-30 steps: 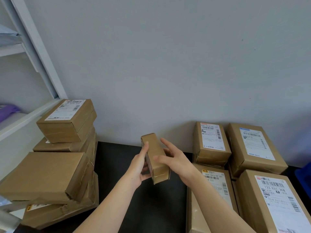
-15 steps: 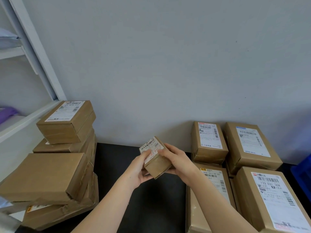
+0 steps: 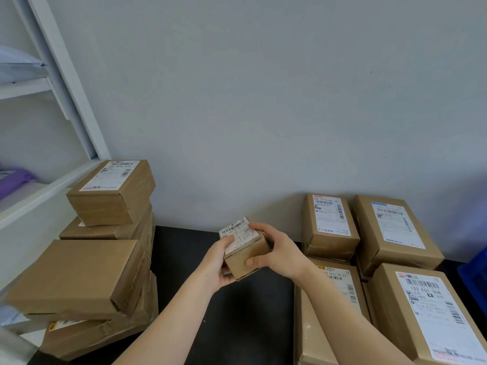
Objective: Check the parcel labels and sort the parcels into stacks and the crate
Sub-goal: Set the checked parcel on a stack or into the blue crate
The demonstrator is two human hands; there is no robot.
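Small brown cardboard parcel (image 3: 247, 259), boxy, white label (image 3: 235, 233) facing up, long axis unclear; left grip (image 3: 218, 263) and right grip (image 3: 279, 251) clamp it.

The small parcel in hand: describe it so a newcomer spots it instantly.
On the black table by the grey wall, parcels form a left stack and a right group. Over the gap between them, the left hand and right hand hold a small parcel. It alone is held up, smallest, with red scribbles on its label.
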